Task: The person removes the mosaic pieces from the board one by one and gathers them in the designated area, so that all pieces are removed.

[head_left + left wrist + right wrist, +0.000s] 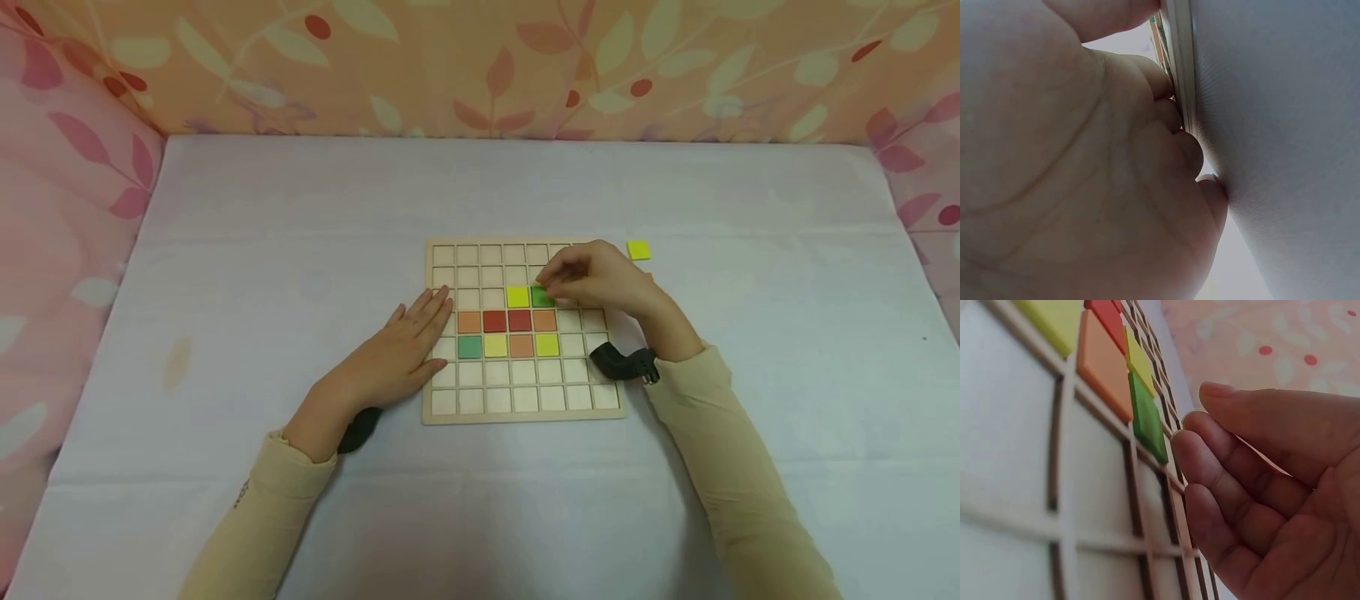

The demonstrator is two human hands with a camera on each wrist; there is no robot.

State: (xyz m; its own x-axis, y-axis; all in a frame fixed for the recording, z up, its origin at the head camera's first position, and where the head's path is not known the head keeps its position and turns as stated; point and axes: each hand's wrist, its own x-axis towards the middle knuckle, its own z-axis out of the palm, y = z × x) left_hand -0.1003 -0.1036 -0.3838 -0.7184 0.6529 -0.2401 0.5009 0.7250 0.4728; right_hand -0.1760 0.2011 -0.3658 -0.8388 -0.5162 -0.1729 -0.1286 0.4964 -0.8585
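Observation:
A square wooden grid board [523, 418] lies on the table with coloured tiles in its middle cells. My left hand [397, 346] rests on its left edge, fingers extended; the left wrist view shows the palm [1085, 162] beside the board's rim [1182, 56]. Over the upper right of the board is my right hand [600, 279], its fingers loosely bent beside a green tile [541, 297]. Seen from the right wrist, the fingertips [1188, 450] are apart from that green tile [1146, 419] and hold nothing. A yellow tile [517, 297] sits left of the green one.
Below are two red tiles [494, 322] between orange tiles [468, 322], then a row with a teal tile [469, 347] at left. A loose yellow tile [638, 250] lies off the board's upper right; an orange piece [648, 277] shows partly behind my right wrist. Patterned cloth [480, 67] stands behind.

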